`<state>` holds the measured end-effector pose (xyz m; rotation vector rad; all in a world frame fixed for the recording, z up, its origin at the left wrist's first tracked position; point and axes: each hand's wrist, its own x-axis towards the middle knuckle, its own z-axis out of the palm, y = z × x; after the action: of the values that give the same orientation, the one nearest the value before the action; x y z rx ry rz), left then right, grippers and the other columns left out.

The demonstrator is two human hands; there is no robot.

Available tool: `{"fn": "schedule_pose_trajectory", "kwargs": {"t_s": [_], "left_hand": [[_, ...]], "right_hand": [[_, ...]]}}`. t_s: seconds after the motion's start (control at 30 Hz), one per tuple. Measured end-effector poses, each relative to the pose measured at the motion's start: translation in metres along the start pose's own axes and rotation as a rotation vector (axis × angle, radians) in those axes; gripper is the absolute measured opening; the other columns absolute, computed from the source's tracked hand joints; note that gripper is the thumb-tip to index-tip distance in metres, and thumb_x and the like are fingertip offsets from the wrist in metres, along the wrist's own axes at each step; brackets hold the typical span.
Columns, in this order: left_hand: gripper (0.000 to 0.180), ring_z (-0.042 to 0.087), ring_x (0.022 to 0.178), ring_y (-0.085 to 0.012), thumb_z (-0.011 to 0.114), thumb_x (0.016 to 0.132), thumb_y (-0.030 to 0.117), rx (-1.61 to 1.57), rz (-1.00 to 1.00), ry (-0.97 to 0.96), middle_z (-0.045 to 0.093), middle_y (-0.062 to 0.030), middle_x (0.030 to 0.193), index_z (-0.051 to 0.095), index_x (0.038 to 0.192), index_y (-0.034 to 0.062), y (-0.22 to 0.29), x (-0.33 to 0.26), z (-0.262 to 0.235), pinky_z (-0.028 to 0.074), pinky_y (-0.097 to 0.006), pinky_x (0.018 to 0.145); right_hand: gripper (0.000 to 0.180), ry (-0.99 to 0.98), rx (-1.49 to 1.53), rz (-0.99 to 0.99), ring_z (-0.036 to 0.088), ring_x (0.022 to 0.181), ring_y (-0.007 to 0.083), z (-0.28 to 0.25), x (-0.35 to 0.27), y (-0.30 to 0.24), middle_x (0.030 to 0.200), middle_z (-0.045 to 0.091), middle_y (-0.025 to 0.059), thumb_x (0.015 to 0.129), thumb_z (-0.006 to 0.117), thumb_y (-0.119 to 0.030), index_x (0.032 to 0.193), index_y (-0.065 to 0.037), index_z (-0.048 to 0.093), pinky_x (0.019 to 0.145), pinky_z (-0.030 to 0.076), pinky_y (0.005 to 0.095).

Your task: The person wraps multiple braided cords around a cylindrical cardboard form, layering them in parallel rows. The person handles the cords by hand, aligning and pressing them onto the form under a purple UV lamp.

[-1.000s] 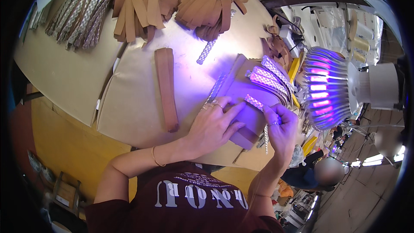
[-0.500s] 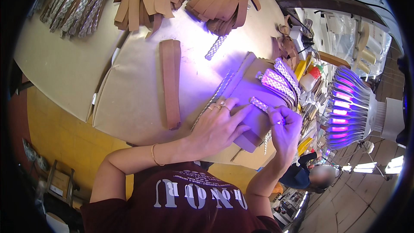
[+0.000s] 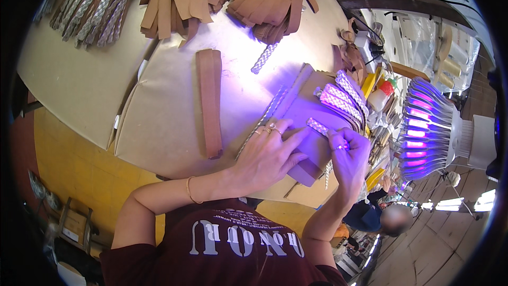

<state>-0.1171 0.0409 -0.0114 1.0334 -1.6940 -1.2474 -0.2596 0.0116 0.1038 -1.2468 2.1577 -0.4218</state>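
My left hand (image 3: pixel 264 156) lies with its fingers spread over the near end of a brown board or block (image 3: pixel 299 103) on the table. Beside those fingers a thin braided strip (image 3: pixel 271 112) runs along the board's left side. My right hand (image 3: pixel 350 159) is closed in a pinch on a short braided strap (image 3: pixel 317 126), whose far end sticks out past the fingertips onto the board. The rest of this strap is partly hidden by the hand. Several looped braided straps (image 3: pixel 343 101) lie at the board's far right.
A folded brown strip (image 3: pixel 210 103) lies left of my hands. Bundles of brown strips (image 3: pixel 264 2) and braided cords (image 3: pixel 98 8) sit at the back. A lit purple lamp (image 3: pixel 426 130) hangs at the right, near a red-capped bottle (image 3: pixel 383 92). A co-worker (image 3: pixel 370 214) is farther off.
My right hand has turned slightly, and a ring on it shows more plainly. My left hand stays where it was. The co-worker in the background has shifted a little.
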Motion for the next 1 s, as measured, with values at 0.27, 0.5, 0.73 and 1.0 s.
{"fn": "schedule_pose_trajectory", "kwargs": {"t_s": [0.27, 0.5, 0.73, 1.0], "left_hand": [[0.055, 0.050, 0.127, -0.0362, 0.066, 0.092, 0.025, -0.055, 0.073, 0.039, 0.049, -0.0171, 0.141, 0.049, 0.138, 0.0011, 0.004, 0.005, -0.005, 0.035, -0.051, 0.107], [0.061, 0.046, 0.132, -0.0407, 0.064, 0.093, 0.025, 0.001, 0.165, -0.065, 0.050, -0.0231, 0.140, 0.041, 0.142, -0.0042, 0.009, 0.008, 0.006, 0.027, -0.054, 0.115], [0.063, 0.044, 0.133, -0.0418, 0.059, 0.096, 0.033, 0.080, 0.170, -0.103, 0.048, -0.0295, 0.140, 0.039, 0.142, -0.0059, 0.010, 0.010, 0.007, 0.026, -0.055, 0.115], [0.062, 0.048, 0.130, -0.0422, 0.063, 0.094, 0.031, 0.158, 0.179, -0.125, 0.054, -0.0298, 0.132, 0.041, 0.140, -0.0037, 0.016, 0.013, 0.005, 0.024, -0.056, 0.116]], "right_hand": [[0.028, 0.090, -0.032, -0.156, 0.038, 0.056, 0.0038, 0.005, 0.003, 0.018, 0.056, 0.046, -0.0041, 0.087, 0.066, -0.013, 0.065, 0.001, 0.057, 0.049, 0.031, 0.0266], [0.030, 0.058, -0.291, -0.256, 0.042, 0.057, 0.0055, -0.012, -0.004, 0.018, 0.058, 0.050, -0.0011, 0.089, 0.069, -0.019, 0.070, 0.003, 0.061, 0.051, 0.035, 0.0273], [0.030, 0.127, -0.389, 0.022, 0.052, 0.064, 0.0087, -0.054, -0.020, 0.016, 0.066, 0.063, 0.0041, 0.086, 0.076, -0.028, 0.087, 0.002, 0.073, 0.063, 0.044, 0.0275], [0.034, 0.124, -0.202, -0.112, 0.054, 0.055, 0.0182, -0.052, -0.012, 0.045, 0.063, 0.062, 0.0115, 0.087, 0.075, -0.033, 0.082, 0.001, 0.071, 0.056, 0.043, 0.0323]]}}
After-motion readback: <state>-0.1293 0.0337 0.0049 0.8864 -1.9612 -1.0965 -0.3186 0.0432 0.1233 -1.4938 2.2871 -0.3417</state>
